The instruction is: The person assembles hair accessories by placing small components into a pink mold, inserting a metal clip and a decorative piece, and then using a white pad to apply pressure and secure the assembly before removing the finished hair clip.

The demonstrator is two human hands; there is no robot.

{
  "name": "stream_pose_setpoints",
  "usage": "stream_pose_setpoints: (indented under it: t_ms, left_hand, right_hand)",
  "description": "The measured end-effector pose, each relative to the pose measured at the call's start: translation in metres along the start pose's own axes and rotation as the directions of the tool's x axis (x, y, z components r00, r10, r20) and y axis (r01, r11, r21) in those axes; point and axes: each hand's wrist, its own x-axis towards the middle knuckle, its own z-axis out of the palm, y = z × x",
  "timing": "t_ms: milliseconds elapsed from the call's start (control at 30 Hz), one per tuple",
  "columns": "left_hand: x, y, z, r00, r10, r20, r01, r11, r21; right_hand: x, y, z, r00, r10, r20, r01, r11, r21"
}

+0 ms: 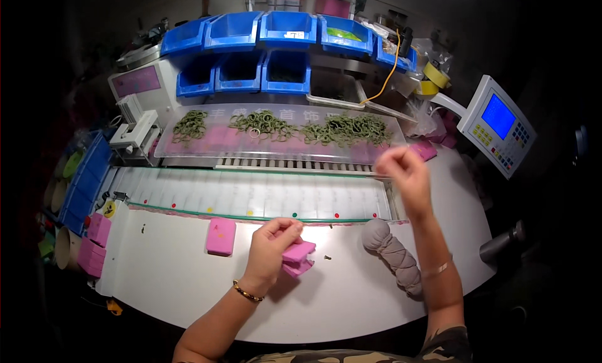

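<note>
Over the near middle of the white table, my left hand (268, 249) is closed on a small pink box (300, 252), tilted, its open end facing right. Thumb and forefinger of that hand are pressed together above it. My right hand (407, 180) is raised by the right end of a clear tray (216, 148), fingers curled in a pinch and a little blurred; whatever they hold, if anything, cannot be made out. Several heaps of small green rings (351, 130) lie on the tray. Left of my left hand, a closed pink box (221, 237) lies flat on the table.
Across the table runs a long white panel (269, 192) with coloured dots. A twisted grey cloth (394, 257) lies beside my right forearm. Blue bins (238, 73) stand at the back, a keypad display (498, 126) at right, a white machine (135, 134) and stacked pink boxes (92, 256) at left.
</note>
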Motion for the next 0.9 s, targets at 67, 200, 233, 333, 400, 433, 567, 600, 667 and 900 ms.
stream_pose_setpoints:
  t_ms: [67, 200, 233, 333, 400, 433, 567, 600, 667, 900]
  left_hand:
    - [0.000, 0.005, -0.005, 0.996, -0.058, -0.062, 0.053, 0.995, -0.084]
    - [0.002, 0.000, 0.017, 0.992, -0.121, 0.027, 0.124, 0.969, -0.216]
    - [0.002, -0.005, 0.021, 0.990, -0.110, 0.083, 0.129, 0.953, -0.274]
    - [0.000, -0.012, 0.026, 0.979, -0.028, 0.202, 0.096, 0.936, -0.337]
    - [-0.003, -0.003, 0.037, 0.977, -0.016, 0.211, 0.092, 0.931, -0.354]
    - [-0.004, 0.007, 0.040, 0.975, -0.068, 0.211, 0.123, 0.958, -0.259]
    - [0.016, 0.008, 0.034, 0.954, -0.232, 0.189, 0.282, 0.911, -0.302]
    - [0.019, 0.008, 0.034, 0.955, -0.231, 0.187, 0.279, 0.912, -0.301]
    - [0.023, 0.007, 0.033, 0.945, -0.286, 0.158, 0.327, 0.825, -0.461]
    - [0.029, 0.002, 0.033, 0.946, -0.265, 0.190, 0.321, 0.857, -0.403]
  right_hand:
    - [-0.045, -0.018, 0.033, 0.910, 0.048, 0.412, -0.054, 0.999, 0.004]
    - [-0.103, -0.036, 0.074, 0.816, -0.207, 0.540, 0.339, 0.927, -0.157]
    - [-0.106, -0.033, 0.073, 0.841, -0.205, 0.501, 0.362, 0.901, -0.239]
    - [-0.102, -0.024, 0.076, 0.912, -0.257, 0.320, 0.368, 0.856, -0.362]
    - [-0.095, -0.027, 0.076, 0.909, -0.286, 0.303, 0.389, 0.842, -0.373]
    - [-0.093, -0.029, 0.076, 0.905, -0.313, 0.287, 0.409, 0.826, -0.388]
    - [-0.104, -0.030, 0.087, 0.813, -0.432, 0.390, 0.582, 0.608, -0.540]
    - [-0.107, -0.028, 0.088, 0.812, -0.434, 0.390, 0.584, 0.608, -0.538]
    - [-0.113, -0.023, 0.090, 0.724, -0.518, 0.456, 0.679, 0.416, -0.605]
    - [-0.132, -0.014, 0.041, 0.768, -0.472, 0.433, 0.630, 0.440, -0.640]
